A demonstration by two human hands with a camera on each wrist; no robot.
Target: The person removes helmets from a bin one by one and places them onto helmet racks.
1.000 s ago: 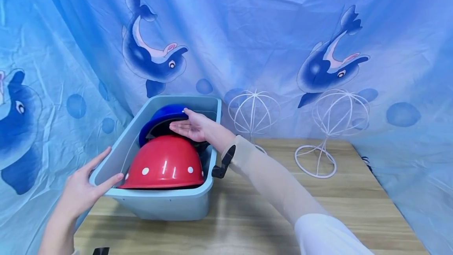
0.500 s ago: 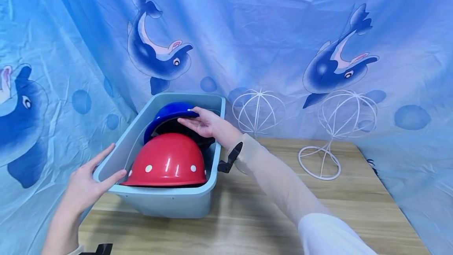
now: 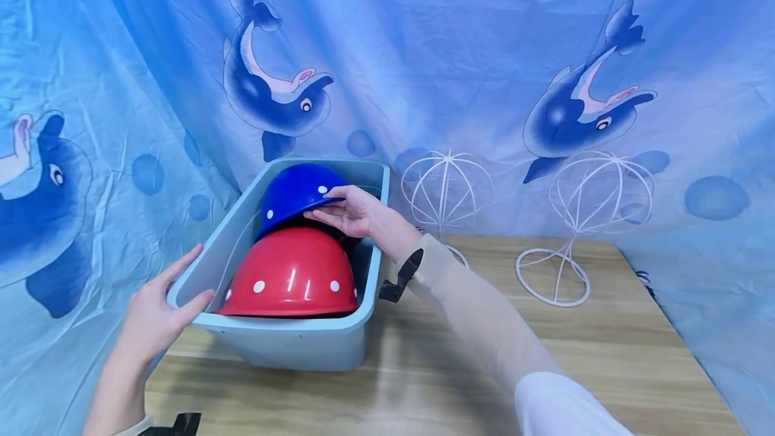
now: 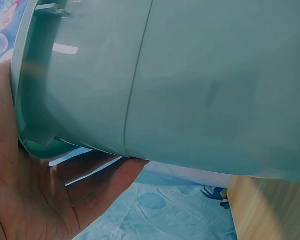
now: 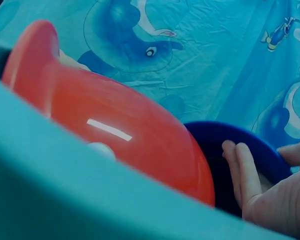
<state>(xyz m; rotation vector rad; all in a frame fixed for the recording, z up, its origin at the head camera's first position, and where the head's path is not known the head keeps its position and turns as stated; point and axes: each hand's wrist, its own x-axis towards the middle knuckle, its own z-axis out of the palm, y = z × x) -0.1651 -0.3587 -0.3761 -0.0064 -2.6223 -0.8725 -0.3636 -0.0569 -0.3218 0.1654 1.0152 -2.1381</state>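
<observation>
Pinching a blue hat (image 3: 299, 187) inside a tub (image 3: 290, 345)

Holding the blue hat by its edge with the right hand (image 3: 357, 212). Fingers clamped there, with the thumb on top and the others underneath. Tipped up, and set at 12 o'clock from a shiny red hat (image 3: 293, 271). Dotted with white spots on both hats. Hard to tell if touching each other. Holding the tub as well, at its 8 o'clock corner, with the left hand (image 3: 157, 315), fingers clamped over the rim. Seen on the bench (image 3: 436, 375) too: a white wire stand (image 3: 447, 159) between 2 and 3 o'clock from the tub, and another wire stand (image 3: 574, 231) farther off at 3 o'clock. Hung behind at 12 o'clock: a blue cloth (image 3: 460, 52) with dolphins.
</observation>
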